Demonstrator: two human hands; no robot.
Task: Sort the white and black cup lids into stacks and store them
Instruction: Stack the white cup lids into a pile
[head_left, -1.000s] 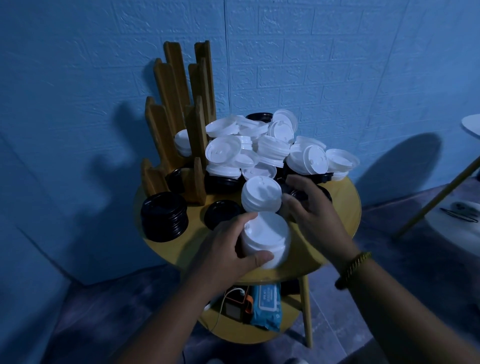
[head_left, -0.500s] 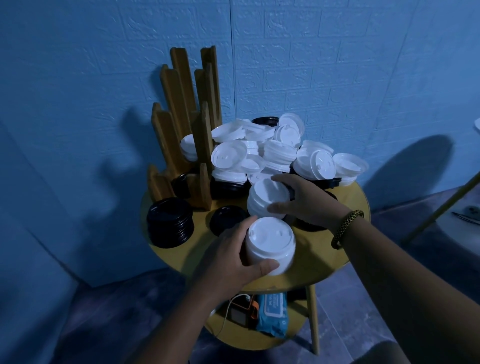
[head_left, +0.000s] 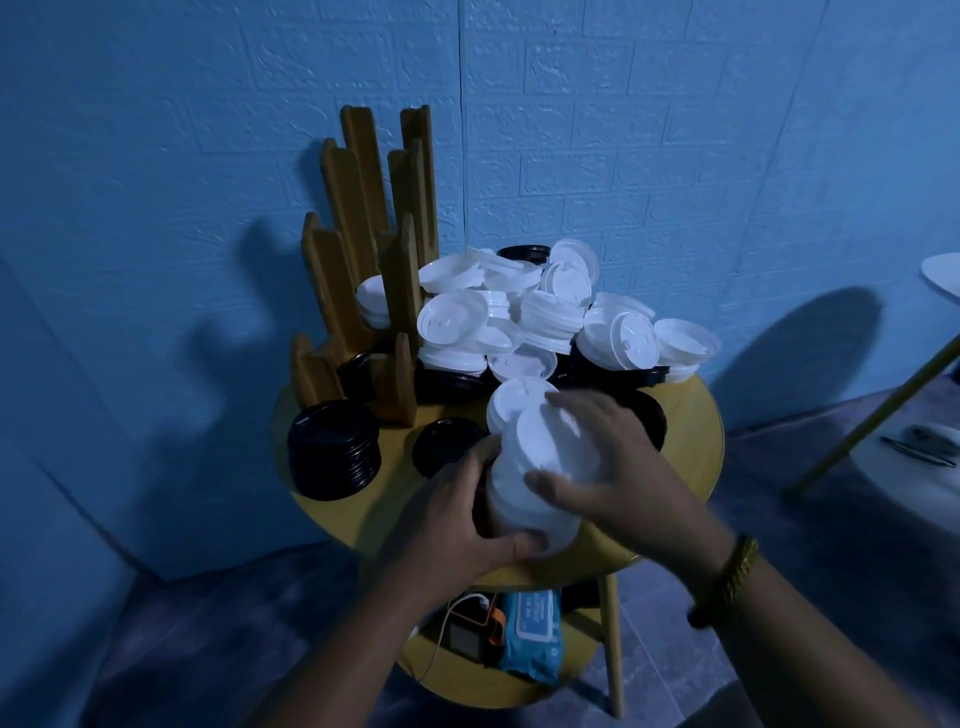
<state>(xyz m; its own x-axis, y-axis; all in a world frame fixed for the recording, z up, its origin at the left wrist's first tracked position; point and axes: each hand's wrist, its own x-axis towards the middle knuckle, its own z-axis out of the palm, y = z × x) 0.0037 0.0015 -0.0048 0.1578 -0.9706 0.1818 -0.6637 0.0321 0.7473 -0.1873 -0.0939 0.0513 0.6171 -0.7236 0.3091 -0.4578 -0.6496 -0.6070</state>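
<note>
A stack of white lids (head_left: 524, 499) stands near the front of the round yellow table (head_left: 691, 457). My left hand (head_left: 457, 519) grips its lower side. My right hand (head_left: 602, 462) presses white lids (head_left: 545, 436) onto the top of that stack. Directly behind sits a second white stack (head_left: 511, 397). A loose heap of white lids (head_left: 550, 317) with black ones underneath fills the back of the table. A black lid stack (head_left: 332, 449) stands at the left, and a single black lid (head_left: 444, 441) lies beside it.
A wooden slotted rack (head_left: 374, 234) rises at the table's back left, with white and black lids in its lower slots. The lower shelf holds a blue wipes pack (head_left: 532, 639) and a small device with a cable. A blue wall stands close behind. A white table edge (head_left: 940, 270) shows at right.
My right hand took white lids from the rear stack and brought them toward me onto the stack held by my left hand. The camera view shifted slightly.
</note>
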